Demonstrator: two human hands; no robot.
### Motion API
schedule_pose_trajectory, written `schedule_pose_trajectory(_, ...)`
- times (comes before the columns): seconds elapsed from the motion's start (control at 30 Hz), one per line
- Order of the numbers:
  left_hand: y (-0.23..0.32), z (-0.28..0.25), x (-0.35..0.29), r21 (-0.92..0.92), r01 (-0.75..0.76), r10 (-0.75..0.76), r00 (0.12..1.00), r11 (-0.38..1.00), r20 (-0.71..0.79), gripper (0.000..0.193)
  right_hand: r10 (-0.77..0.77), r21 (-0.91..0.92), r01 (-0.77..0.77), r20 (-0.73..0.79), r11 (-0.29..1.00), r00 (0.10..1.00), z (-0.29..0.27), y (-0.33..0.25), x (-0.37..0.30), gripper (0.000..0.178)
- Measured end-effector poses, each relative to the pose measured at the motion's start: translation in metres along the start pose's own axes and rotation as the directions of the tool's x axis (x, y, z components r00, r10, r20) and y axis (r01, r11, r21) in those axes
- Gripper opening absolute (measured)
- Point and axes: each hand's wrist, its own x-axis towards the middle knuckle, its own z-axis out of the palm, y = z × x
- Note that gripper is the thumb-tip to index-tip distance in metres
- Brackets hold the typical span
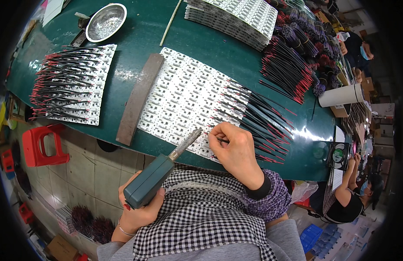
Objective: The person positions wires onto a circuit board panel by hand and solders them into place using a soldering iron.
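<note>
My left hand [143,204] is wrapped round a dark green soldering gun [149,182]. Its metal barrel points up and right, over the near part of a white circuit board panel [184,100] covered in small repeated components. Close to the barrel's tip, my right hand [237,150] has thumb and fingers pinched on a thin black wire [223,140], mostly hidden by the fingers. Rows of black wires with red ends [262,119] run off the panel's right side. A brown bar [140,99] lies along the panel's left edge.
Left on the green table [132,26] lies another wired panel [79,85]; a metal bowl [106,22] stands behind it. White panels [232,21] are stacked at the back, beside bundled wires [286,69]. A white roll [341,95] sits right. Red stool [45,145] at left; co-workers at right.
</note>
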Motion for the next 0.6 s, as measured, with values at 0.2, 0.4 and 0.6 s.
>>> schedule_pose_trajectory(0.2, 0.0, 0.004, 0.005, -0.049, -0.066, 0.065, 0.998, 0.997, -0.004, 0.018, 0.02, 0.102, -0.028, 0.08, 0.994, 0.997, -0.007, 0.003, 0.009, 0.006)
schedule_pose_trajectory(0.4, 0.003, 0.001, 0.004, 0.021, -0.066, 0.066, 0.997, 0.998, 0.039, 0.017, 0.014, 0.107, -0.024, 0.095, 0.994, 0.995, -0.007, 0.004, 0.009, 0.006)
schedule_pose_trajectory(0.6, -0.011, -0.002, -0.015, -0.026, 0.047, -0.047, 0.999, 0.999, -0.022, 0.022, 0.013, 0.114, -0.024, 0.09, 0.993, 0.996, -0.007, 0.0, 0.01, 0.006)
